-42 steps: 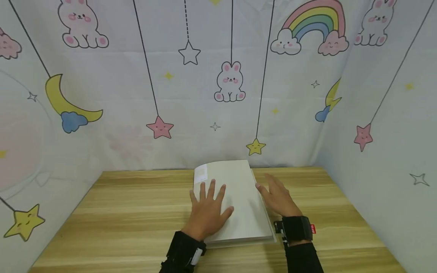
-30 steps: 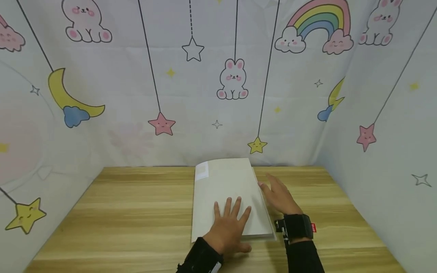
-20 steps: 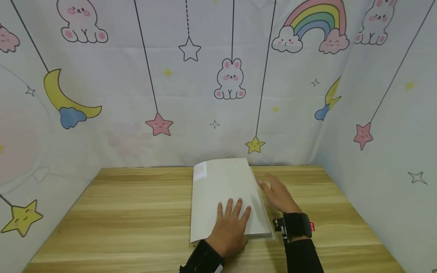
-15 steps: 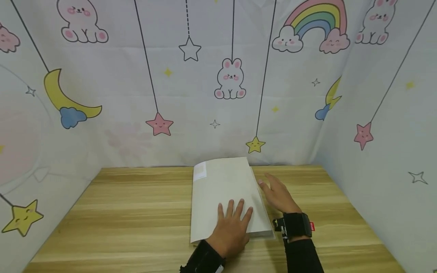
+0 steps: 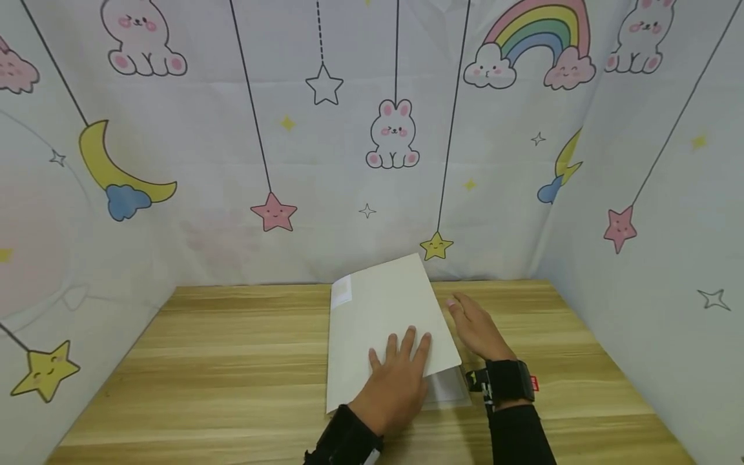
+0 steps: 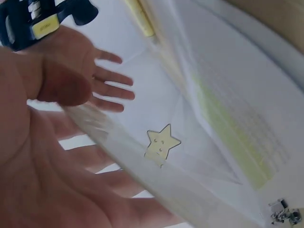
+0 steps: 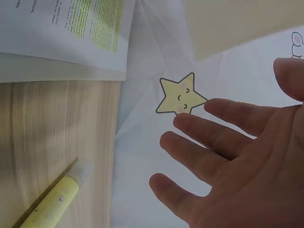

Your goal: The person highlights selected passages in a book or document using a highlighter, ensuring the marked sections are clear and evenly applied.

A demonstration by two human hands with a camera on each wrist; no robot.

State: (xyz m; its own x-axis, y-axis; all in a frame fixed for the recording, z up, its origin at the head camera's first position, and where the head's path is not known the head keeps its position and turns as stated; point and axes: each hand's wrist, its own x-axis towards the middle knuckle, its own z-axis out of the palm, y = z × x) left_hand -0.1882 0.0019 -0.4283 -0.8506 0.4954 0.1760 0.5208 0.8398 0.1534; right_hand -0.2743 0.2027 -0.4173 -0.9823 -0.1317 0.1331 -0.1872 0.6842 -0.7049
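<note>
A cream-covered book [image 5: 372, 323] with a white label [image 5: 341, 294] lies on the wooden table, its cover tilted up along the right side. My left hand [image 5: 392, 387] holds the cover near its lower right corner, fingers spread on top and thumb underneath, as the left wrist view shows. Under the raised cover is a printed page [image 7: 90, 23] with yellow-green highlighted lines. Beside the book's right edge, my right hand [image 5: 479, 329] stands with relaxed fingers and holds nothing. A yellow highlighter [image 7: 54, 202] lies on the table near it, hidden in the head view.
The wooden table [image 5: 232, 361] extends to both sides of the book. Behind it hangs a white curtain [image 5: 337, 174] printed with bunnies, stars and a rainbow, which also closes off the left and right sides. A black strap [image 5: 508, 380] goes round each wrist.
My left hand has slid from the cover's left part to its lower right corner and lifted it, so the book now stands partly open. My right hand stays nearly in place.
</note>
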